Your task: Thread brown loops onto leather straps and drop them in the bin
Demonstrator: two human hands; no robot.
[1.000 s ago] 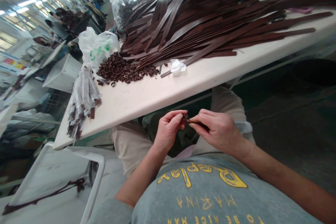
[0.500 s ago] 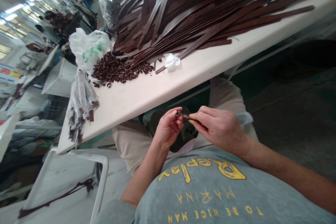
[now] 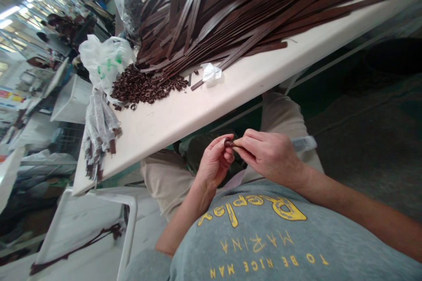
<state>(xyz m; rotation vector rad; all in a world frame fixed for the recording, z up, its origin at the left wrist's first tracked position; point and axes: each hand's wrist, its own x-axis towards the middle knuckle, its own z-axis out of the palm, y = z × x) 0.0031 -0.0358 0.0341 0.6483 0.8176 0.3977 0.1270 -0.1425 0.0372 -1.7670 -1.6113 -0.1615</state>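
Above my lap, my left hand (image 3: 215, 160) pinches a small brown loop (image 3: 228, 142), which looks like a leather keeper loop, between thumb and fingers. My right hand (image 3: 272, 153) comes in from the other side, its thumb and forefinger closed on a narrow brown piece (image 3: 234, 144) that meets the loop. Whether this piece is a strap end or a tool I cannot tell, as the fingers cover most of it. On the table beyond lies a heap of similar small brown loops (image 3: 145, 88).
Long dark-brown leather straps (image 3: 224, 13) cover the back of the white table (image 3: 211, 107). Left of the loops are a white plastic bag (image 3: 103, 59) and plastic-wrapped brown bundles (image 3: 99, 129). Crumpled white paper (image 3: 211, 72) lies near the strap ends. A white-framed cart (image 3: 132, 215) stands at lower left.
My hands have come closer together, and the narrow brown piece now meets the loop, which has turned to show more of itself. The view has shifted slightly.
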